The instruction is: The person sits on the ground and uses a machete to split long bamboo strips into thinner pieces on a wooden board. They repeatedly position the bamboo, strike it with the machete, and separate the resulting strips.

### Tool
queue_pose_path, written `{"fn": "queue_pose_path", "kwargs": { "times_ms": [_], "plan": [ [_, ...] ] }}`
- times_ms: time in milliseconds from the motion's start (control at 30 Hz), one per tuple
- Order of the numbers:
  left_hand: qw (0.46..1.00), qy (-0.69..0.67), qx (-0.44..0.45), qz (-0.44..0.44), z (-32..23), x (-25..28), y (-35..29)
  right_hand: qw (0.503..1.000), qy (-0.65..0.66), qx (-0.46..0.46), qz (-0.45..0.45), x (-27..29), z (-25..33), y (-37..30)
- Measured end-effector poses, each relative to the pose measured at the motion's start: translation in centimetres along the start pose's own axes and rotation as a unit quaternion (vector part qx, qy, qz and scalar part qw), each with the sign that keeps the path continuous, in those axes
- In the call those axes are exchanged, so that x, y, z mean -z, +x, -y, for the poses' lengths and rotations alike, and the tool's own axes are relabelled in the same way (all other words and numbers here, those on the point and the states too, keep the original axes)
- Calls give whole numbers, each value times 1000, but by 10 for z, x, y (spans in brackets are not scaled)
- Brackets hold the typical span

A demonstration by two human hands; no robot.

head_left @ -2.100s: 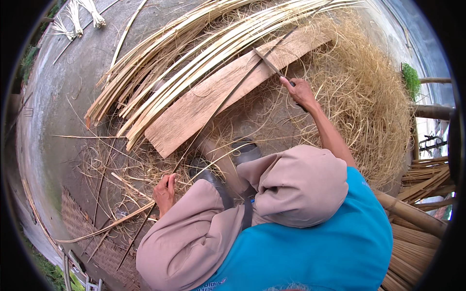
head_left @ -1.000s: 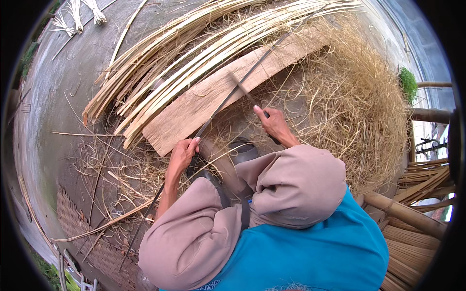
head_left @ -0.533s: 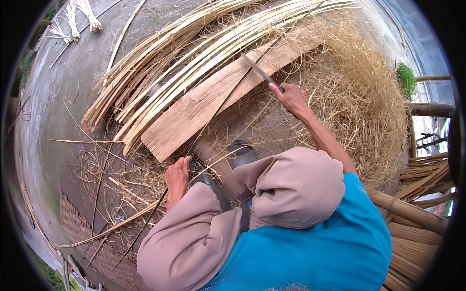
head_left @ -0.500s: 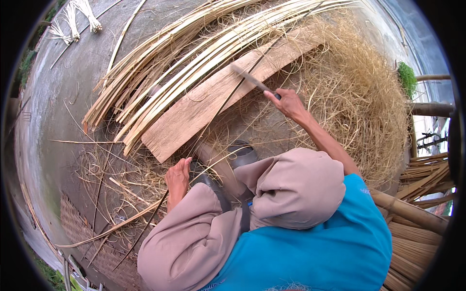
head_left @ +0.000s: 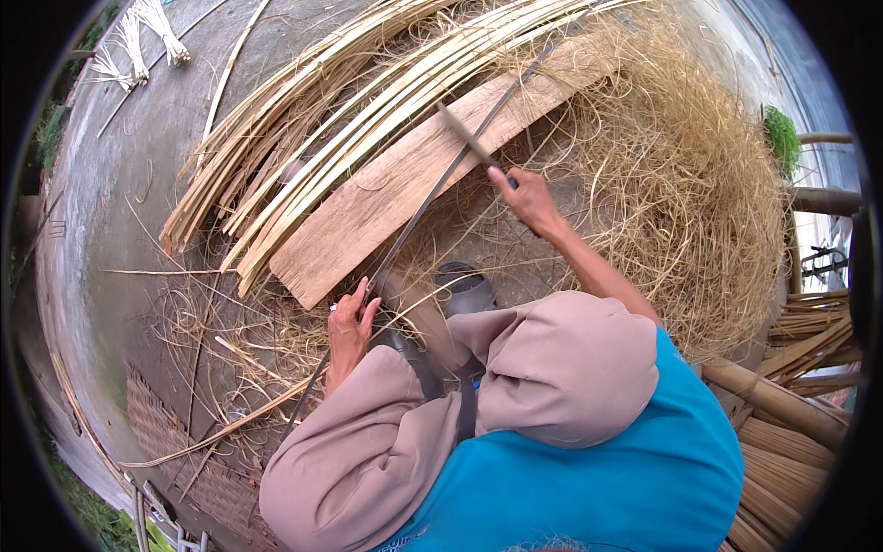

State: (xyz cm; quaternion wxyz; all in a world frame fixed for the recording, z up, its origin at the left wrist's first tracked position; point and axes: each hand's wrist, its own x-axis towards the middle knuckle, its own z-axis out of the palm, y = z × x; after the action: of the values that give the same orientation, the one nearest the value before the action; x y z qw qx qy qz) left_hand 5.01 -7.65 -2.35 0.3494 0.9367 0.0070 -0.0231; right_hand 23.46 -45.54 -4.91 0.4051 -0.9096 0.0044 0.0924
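Observation:
My right hand (head_left: 529,202) is closed round the handle of a knife (head_left: 464,133). Its blade lies across a long dark strip (head_left: 426,204), over a flat wooden board (head_left: 368,198). Slanting from the far right, the strip crosses the board and comes down to my left hand (head_left: 349,322). That hand grips it loosely between thumb and fingers, just off the board's near end. Beyond the hand, the strip's tail runs past my left knee. Whether the blade's edge bites into the strip cannot be made out.
Pale split strips (head_left: 368,120) lie in long bundles beyond the board. A large heap of curly shavings (head_left: 690,184) spreads at the right. Small white bundles (head_left: 161,32) lie far left. A bamboo pole (head_left: 782,405) and stacked strips (head_left: 782,469) are at the near right.
My left hand has moved up toward the board, its fingers looser. The knife hand has shifted slightly left and down, and the strip now shows a broader grey face.

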Motion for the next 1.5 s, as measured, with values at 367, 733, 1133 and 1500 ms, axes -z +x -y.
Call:
{"fn": "queue_pose_path", "kwargs": {
  "times_ms": [367,733,1133,1500],
  "plan": [
    [995,-93,42,2,5,2,9,995,-18,-73,-69,36,-19,25],
    [988,-76,125,56,-2,28,2,988,-114,102,22,14,-21,16],
    [901,305,-7,-307,-6,198,76,958,157,-174,-167,109,-32,38],
    [983,-46,101,149,-37,221,115,888,428,-156,-65,33,4,-7]
  ]
}}
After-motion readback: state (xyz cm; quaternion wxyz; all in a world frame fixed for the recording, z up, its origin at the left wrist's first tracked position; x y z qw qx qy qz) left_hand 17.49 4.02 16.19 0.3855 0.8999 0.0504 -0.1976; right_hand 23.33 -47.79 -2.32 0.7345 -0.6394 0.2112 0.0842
